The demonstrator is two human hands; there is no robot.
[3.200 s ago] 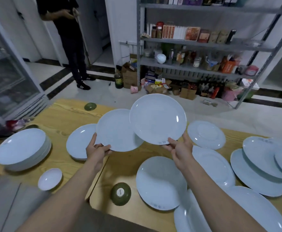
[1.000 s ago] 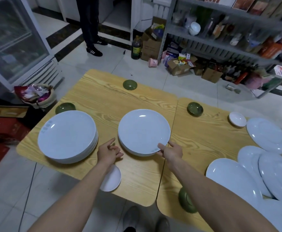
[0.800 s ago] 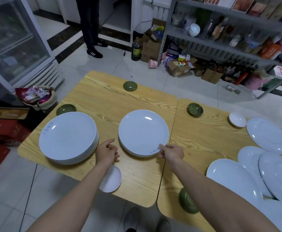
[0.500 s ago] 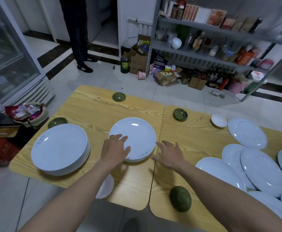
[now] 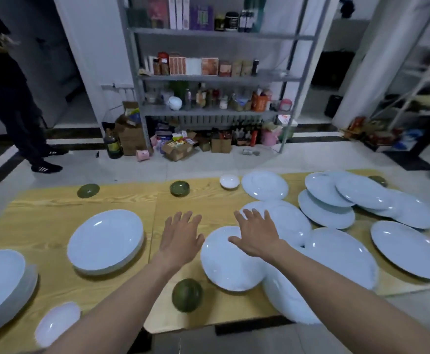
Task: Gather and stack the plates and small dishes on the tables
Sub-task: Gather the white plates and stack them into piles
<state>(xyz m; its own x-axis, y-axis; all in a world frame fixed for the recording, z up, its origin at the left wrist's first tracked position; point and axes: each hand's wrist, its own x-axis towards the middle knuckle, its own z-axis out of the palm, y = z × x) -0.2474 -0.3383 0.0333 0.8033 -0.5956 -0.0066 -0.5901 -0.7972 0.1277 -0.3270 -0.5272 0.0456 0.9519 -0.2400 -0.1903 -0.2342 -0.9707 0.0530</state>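
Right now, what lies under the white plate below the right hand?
The white plate below the right hand lies partly on the wooden table. Its right edge lies over a second plate at the table's front edge. How far the second plate reaches beneath is covered.

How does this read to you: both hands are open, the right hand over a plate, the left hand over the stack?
One detail is wrong. In the head view the left hand is open over bare table, between the stack and the plate, not over the stack. The rest holds: the right hand is open over that plate.
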